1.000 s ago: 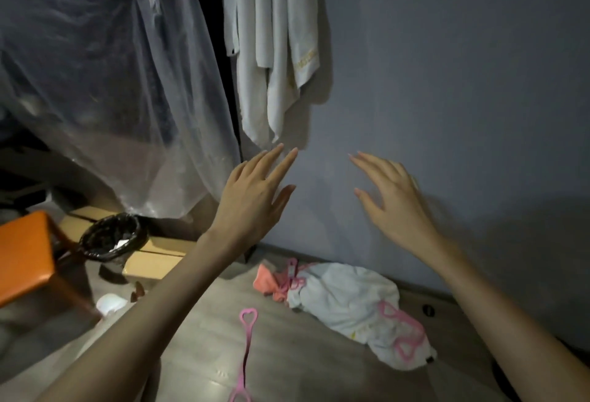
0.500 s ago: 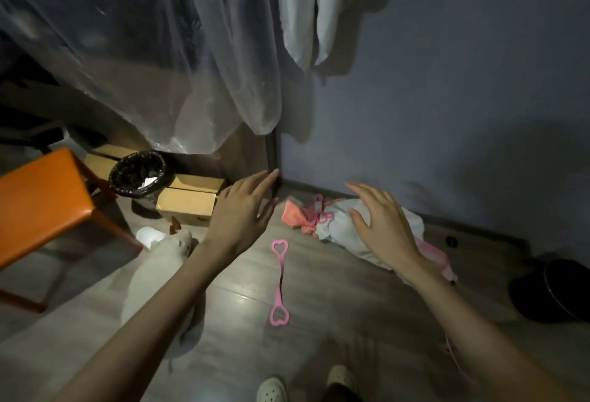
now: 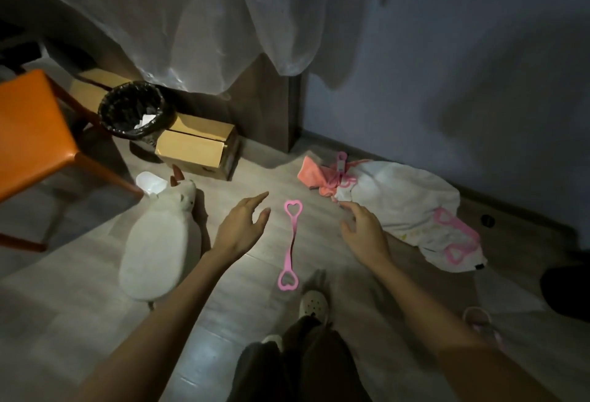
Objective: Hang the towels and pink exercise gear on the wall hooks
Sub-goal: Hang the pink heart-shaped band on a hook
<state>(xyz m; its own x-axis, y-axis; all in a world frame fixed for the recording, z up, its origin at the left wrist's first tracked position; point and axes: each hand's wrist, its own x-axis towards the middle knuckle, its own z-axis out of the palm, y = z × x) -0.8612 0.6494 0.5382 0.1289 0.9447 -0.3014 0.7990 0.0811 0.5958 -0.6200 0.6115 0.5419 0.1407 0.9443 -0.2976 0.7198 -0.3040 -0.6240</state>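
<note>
A pink stretch band with heart-shaped ends (image 3: pixel 291 243) lies on the wooden floor between my hands. My left hand (image 3: pixel 242 226) hovers just left of it, fingers relaxed and holding nothing. My right hand (image 3: pixel 364 230) hovers to its right, fingers loosely spread, near the edge of a crumpled white towel (image 3: pixel 399 200). A second pink band (image 3: pixel 456 235) lies on that towel's right end. An orange-pink cloth (image 3: pixel 314 176) with a pink looped band (image 3: pixel 341 168) lies at the towel's left end. The wall hooks are out of view.
A white plush toy (image 3: pixel 159 242) lies on the floor at left. Behind it stand a cardboard box (image 3: pixel 198 149), a black-lined bin (image 3: pixel 134 111) and an orange chair (image 3: pixel 28 133). Clear plastic sheeting (image 3: pixel 223 18) hangs above. My feet (image 3: pixel 314 302) stand below the band.
The view has tipped down from the hanging white towel to the floor. Both hands have dropped from wall height to either side of the pink band.
</note>
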